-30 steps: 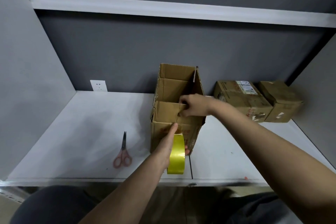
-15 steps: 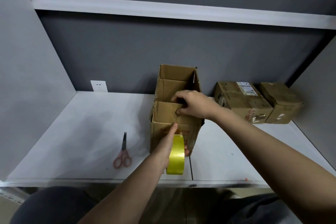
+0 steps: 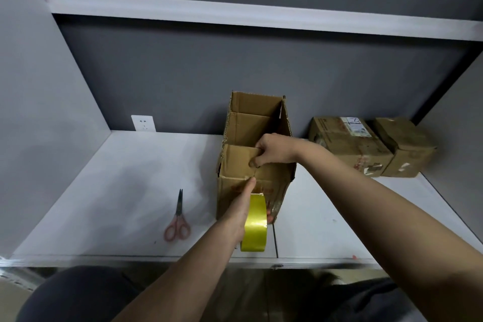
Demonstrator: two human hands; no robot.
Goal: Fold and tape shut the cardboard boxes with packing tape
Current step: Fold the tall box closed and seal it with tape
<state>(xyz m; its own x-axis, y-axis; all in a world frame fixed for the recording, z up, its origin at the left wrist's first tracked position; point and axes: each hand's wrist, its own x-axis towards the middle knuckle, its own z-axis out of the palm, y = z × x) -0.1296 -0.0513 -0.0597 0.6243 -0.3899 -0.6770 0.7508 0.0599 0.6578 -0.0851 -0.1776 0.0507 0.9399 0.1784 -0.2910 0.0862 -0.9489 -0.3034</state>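
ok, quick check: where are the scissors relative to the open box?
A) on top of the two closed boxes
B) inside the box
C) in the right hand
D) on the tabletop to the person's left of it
D: the scissors lie flat on the tabletop, left of the open box and apart from it; neither hand touches them.

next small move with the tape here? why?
Probably draw the tape roll up over the box's near top edge toward the right hand. The left hand holds the roll against the front face, thumb near the flap seam. The right hand pinches the near flaps, while the far flaps stand open, so that seam looks ready for tape.
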